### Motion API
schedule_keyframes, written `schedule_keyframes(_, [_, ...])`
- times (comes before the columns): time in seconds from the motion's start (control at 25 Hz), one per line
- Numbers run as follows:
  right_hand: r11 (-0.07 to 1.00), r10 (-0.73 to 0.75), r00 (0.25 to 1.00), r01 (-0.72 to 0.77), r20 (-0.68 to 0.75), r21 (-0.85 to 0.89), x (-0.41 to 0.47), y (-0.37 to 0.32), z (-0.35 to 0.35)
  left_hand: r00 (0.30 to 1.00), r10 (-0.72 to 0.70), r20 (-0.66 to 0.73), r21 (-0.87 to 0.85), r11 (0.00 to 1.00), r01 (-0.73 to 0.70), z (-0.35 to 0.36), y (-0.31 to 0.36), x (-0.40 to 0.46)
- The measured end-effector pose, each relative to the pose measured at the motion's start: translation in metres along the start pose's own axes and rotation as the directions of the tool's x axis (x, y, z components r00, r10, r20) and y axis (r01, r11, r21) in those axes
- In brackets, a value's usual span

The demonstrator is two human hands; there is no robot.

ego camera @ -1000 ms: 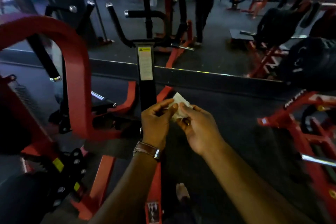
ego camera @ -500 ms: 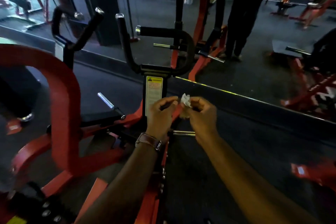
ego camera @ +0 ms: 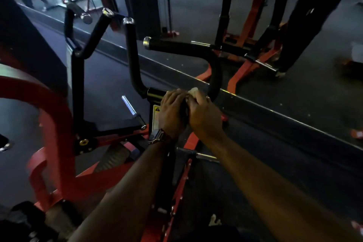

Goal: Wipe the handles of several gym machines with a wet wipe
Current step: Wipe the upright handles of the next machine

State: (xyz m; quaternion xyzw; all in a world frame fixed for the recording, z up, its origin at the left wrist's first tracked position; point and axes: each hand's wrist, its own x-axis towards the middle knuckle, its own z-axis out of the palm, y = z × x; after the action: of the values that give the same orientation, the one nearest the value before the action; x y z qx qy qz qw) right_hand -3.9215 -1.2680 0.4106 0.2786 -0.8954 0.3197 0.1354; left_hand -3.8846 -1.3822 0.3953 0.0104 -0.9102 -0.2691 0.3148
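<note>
Looking down at our two hands, we see them pressed together in front of the black handlebar (ego camera: 196,49) of a red and black gym machine. Our right hand (ego camera: 204,112) has its fingers curled round a crumpled white wet wipe (ego camera: 193,91), which peeks out above the knuckles, just beside the curved part of the bar. Our left hand (ego camera: 171,110) lies against the right one with its fingers bent over toward the wipe; whether they actually pinch it we cannot tell, since the fingertips are hidden. A watch (ego camera: 157,136) sits on the left wrist.

Behind the left hand stands the machine's black post with a white warning sticker (ego camera: 156,116), partly covered by that hand. The bar rises to the left as an upright handle (ego camera: 130,51) with a shiny end cap, and a second pair of black handles (ego camera: 92,35) stands farther left. A thick red frame (ego camera: 53,116) curves along the left side. Beyond the machine, a mirror shows a dark floor and the legs (ego camera: 306,25) of a person at the upper right.
</note>
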Motion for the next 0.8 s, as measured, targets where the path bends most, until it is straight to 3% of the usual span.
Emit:
schedule_keyframes(0.04, [0.989, -0.096, 0.995, 0.093, -0.025, -0.115, -0.001, 0.003, 0.001, 0.999, 0.043, -0.015, 0.015, 0.999, -0.043, 0.007, -0.016, 0.0])
schedule_keyframes(0.12, [0.864, -0.362, 0.932, 0.334, -0.003, -0.376, 0.003, 0.022, -0.011, 0.991, 0.111, -0.074, 0.038, 0.993, -0.108, 0.015, -0.035, -0.001])
schedule_keyframes(0.2, [0.76, -0.446, 0.894, 0.396, 0.029, -0.516, 0.015, 0.035, -0.03, 0.981, 0.151, -0.119, 0.068, 0.987, -0.143, 0.022, -0.039, 0.0])
schedule_keyframes(0.32, [0.812, -0.276, 0.961, 0.227, -0.012, -0.537, 0.012, 0.017, -0.021, 0.979, 0.156, -0.13, 0.13, 0.982, -0.139, 0.025, -0.033, 0.005])
schedule_keyframes(0.4, [0.915, -0.127, 0.992, 0.106, -0.028, -0.389, 0.001, -0.009, 0.004, 0.982, 0.155, -0.107, 0.113, 0.983, -0.143, 0.02, -0.031, 0.006])
schedule_keyframes(0.48, [0.938, -0.156, 0.987, 0.136, -0.037, -0.318, 0.002, -0.007, 0.002, 0.981, 0.183, -0.07, 0.091, 0.98, -0.177, 0.014, -0.034, 0.008])
schedule_keyframes(0.6, [0.772, -0.4, 0.916, 0.343, 0.01, -0.535, 0.008, 0.02, -0.033, 0.971, 0.237, 0.02, 0.116, 0.964, -0.238, 0.006, -0.038, 0.016])
schedule_keyframes(0.68, [0.776, -0.352, 0.936, 0.285, -0.011, -0.563, 0.007, 0.022, -0.035, 0.966, 0.251, 0.07, 0.134, 0.957, -0.258, 0.002, -0.037, 0.024])
schedule_keyframes(0.76, [0.889, -0.189, 0.979, 0.14, -0.071, -0.436, -0.004, 0.001, -0.001, 0.966, 0.248, 0.068, 0.117, 0.96, -0.255, 0.002, -0.036, 0.029])
schedule_keyframes(0.8, [0.974, -0.071, 0.992, 0.047, -0.1, -0.223, -0.011, -0.01, 0.018, 0.968, 0.246, 0.06, 0.094, 0.964, -0.25, 0.002, -0.037, 0.028])
